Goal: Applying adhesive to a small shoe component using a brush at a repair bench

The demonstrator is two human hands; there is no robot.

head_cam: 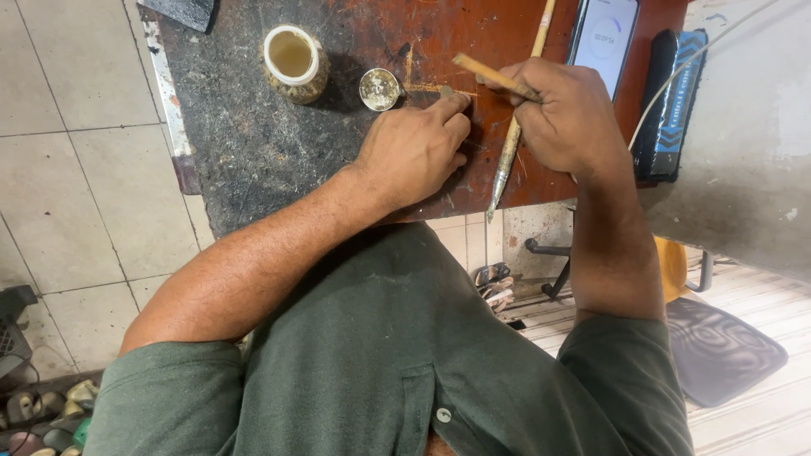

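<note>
Tiled floor all around, and up top a beat-up wooden counter [253, 143], half scorched black and half reddish, so clearly a well-used work spot. Left hand [414, 152] is knuckles-up on the counter with the fingertips pinching and pinning down a small flat piece [446, 90] right at the edge of the dark patch; it's tiny, can't tell what metal or shape exactly. Right hand [562, 118] has its grip closed around a thin wooden stick [490, 76], tip angled in toward that little piece. A longer bamboo-handled tool [515, 127] with a metal point runs under the right hand; can't tell if it's held too or just lying there.

Near the left fingertips sits a small round tin [379, 89] with something shiny in it, and further left a little jar [294, 61] with a pale rim. A phone [604, 38] showing a timer screen and a dark pouch [672, 101] sit off to the right.

Looks to me like the fine-work stage: holding the piece steady while the stick works on it. Next bit probably needs a steady left pin and a light, precise touch.
</note>
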